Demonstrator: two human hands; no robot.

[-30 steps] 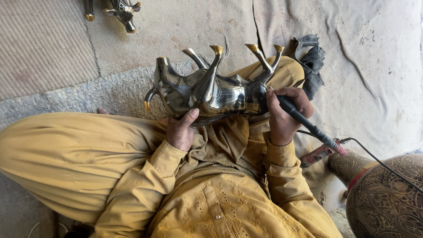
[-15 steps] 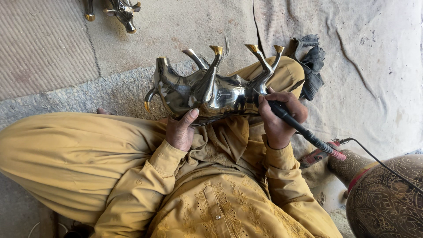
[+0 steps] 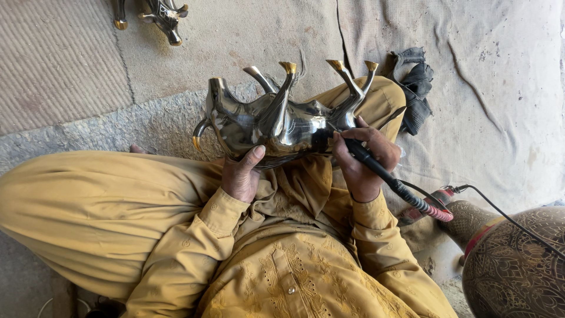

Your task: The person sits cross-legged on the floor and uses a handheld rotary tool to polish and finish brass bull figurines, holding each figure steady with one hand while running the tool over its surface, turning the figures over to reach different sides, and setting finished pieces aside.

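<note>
Polished metal animal figure (image 3: pixel 282 121) upside down on lap, worked with a corded pen tool (image 3: pixel 388 179).

Figure rests belly-up across the person's knees, gold-tipped legs pointing to 12 o'clock, likely so the underside faces the head camera and the tool tip. Left hand (image 3: pixel 241 176) cups it from below at 7 o'clock, thumb pressed against the flank, fingers curled under and hidden, bracing it against slip. Right hand (image 3: pixel 365 159) at 3 o'clock of the figure pinches the black tool pen-style, fingers closed around the barrel, tip touching the body near the rear legs; red end and cable trail toward 4 o'clock, clear of the work. Second similar figure (image 3: pixel 153 15) lies on the mat at 11 o'clock, dark cloth (image 3: pixel 415 88) at 2 o'clock, engraved dark vessel (image 3: pixel 518 265) at 4 o'clock.
</note>
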